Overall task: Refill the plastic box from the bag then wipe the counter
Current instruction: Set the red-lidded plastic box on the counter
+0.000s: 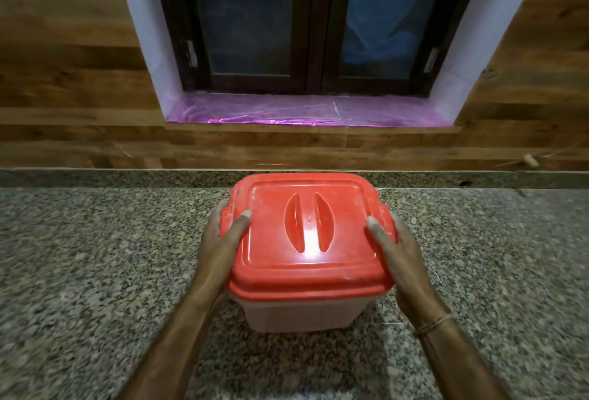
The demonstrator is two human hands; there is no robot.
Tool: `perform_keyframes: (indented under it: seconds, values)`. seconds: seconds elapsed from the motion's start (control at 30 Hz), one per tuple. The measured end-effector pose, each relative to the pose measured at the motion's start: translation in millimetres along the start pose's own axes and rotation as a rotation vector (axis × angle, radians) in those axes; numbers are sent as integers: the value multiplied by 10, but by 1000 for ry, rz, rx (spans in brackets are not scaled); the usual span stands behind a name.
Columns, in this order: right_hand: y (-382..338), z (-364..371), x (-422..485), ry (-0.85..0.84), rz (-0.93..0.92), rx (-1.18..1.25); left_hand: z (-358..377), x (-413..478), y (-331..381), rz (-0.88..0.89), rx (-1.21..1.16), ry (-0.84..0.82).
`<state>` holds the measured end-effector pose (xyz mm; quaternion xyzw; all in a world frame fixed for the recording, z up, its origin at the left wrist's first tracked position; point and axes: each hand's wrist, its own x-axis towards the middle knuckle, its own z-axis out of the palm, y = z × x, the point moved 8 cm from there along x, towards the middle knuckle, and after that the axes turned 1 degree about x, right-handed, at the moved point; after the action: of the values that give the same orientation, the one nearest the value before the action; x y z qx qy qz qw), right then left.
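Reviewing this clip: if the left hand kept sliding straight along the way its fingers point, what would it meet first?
The left hand already grips the red lid of the plastic box. Straight on, past the lid's edge, it would probably meet the wooden wall panel behind the counter; depth is unclear.

Legible text: none in this view.
Lid, red: a small moulded mark at the handle's centre, too small to read.
Box wall, 6 o'clock: unlabelled.

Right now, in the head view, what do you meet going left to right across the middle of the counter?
Bare granite counter → left hand gripping the box's side → red lid on the plastic box → right hand on the other side → bare counter again.
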<state>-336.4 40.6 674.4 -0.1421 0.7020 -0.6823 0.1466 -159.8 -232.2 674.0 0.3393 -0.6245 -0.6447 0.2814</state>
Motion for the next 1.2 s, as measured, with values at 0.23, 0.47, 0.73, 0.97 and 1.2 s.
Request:
perform_keyframes:
  seconds: [0.23, 0.47, 0.73, 0.97, 1.2]
  values:
    - [-178, -447, 225, 91, 45, 209, 488, -4, 517, 144, 89, -13]
    - [200, -1830, 657, 220, 144, 357, 1761, -250, 427, 136, 276, -292]
    - [1293, -3346, 777, 418, 264, 251, 2788, -528, -162, 256, 1079, -365]
    - [2063, -3263, 899, 356, 407, 47, 2824, -486, -156, 339, 1245, -219]
    - [2100, -3209, 955, 298, 403, -528, 2844, -492, -203, 353, 1311, -188]
